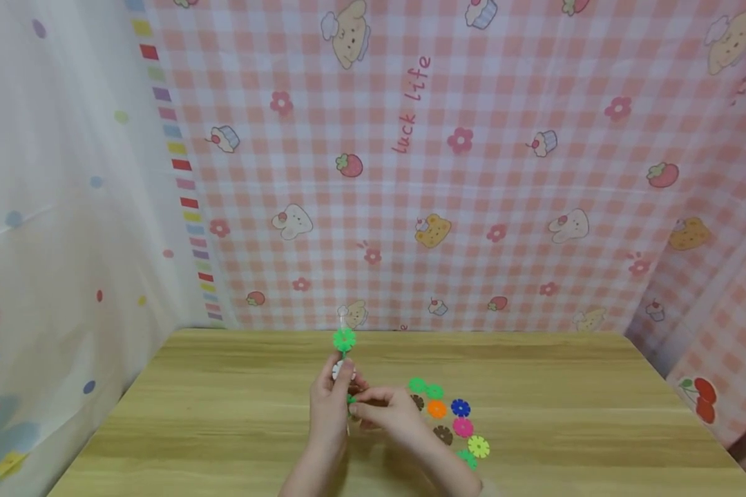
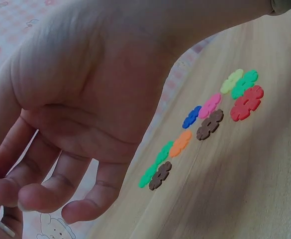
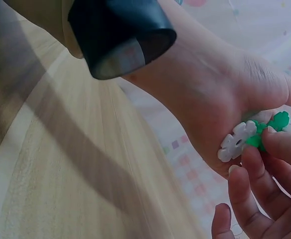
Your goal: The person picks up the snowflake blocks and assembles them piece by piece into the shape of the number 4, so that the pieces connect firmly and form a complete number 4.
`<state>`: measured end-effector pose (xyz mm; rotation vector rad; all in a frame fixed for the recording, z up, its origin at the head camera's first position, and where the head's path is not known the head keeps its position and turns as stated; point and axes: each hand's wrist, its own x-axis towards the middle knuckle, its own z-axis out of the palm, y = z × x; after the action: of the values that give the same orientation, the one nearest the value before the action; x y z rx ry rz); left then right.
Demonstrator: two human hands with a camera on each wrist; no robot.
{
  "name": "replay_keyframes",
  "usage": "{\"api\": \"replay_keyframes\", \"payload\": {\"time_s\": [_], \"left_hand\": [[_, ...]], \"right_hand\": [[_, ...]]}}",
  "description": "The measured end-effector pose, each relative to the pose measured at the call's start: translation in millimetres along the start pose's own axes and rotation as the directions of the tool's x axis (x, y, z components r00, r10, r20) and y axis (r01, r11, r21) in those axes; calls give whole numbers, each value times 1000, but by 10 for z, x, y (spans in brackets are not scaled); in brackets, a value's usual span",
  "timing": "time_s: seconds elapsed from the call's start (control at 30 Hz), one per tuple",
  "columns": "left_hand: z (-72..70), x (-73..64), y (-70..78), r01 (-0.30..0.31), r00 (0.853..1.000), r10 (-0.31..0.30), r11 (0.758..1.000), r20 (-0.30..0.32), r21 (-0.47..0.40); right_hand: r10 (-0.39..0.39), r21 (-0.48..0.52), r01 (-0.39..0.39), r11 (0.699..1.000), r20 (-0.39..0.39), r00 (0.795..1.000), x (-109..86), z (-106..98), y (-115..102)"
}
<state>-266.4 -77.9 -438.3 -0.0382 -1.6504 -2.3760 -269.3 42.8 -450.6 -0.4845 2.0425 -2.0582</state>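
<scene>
A chain of interlocking snowflake discs, green and white, stands upright between the two hands. Its top green disc (image 1: 345, 339) rises above the fingers, with a white disc (image 1: 337, 371) just below. My left hand (image 1: 329, 407) holds the chain, thumb lying across the white disc. Lower down, my right hand (image 1: 388, 412) pinches a green disc (image 3: 255, 141) between thumb and fingers. A white disc (image 3: 237, 142) hangs at the chain's lower end, beside the left palm. Fingers hide part of the chain in the head view.
Loose discs lie on the wooden table (image 1: 566, 400) right of the hands: orange (image 1: 436, 409), blue (image 1: 461, 408), pink (image 1: 463, 427), yellow (image 1: 479, 446), brown (image 1: 443, 435) and several green ones. A red disc (image 2: 247, 103) shows in the left wrist view. Patterned cloth (image 1: 503, 186) hangs behind.
</scene>
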Motion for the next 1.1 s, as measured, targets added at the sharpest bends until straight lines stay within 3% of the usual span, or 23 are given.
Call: {"api": "replay_keyframes", "payload": {"time_s": [0.17,0.5,0.7,0.87,1.1], "left_hand": [[-4,-1,8,34,999,-35,999,-16,-31],[-12,28,-29,22,999,-24,999,-37,-40],[-23,23,-20,52,998,-55,995,-26,-79],[-36,32,9,35,999,-33,988,18,-147],[-71,31,29,-2,989,20,993,149,-119]], "right_hand": [[21,18,-21,1000,7,1000,3,15,11],[54,11,-54,998,9,999,31,10,35],[46,8,-47,999,34,998,5,2,-2],[49,31,-52,998,88,995,-12,-23,-10],[86,168,-112,979,160,983,-15,-53,21]]}}
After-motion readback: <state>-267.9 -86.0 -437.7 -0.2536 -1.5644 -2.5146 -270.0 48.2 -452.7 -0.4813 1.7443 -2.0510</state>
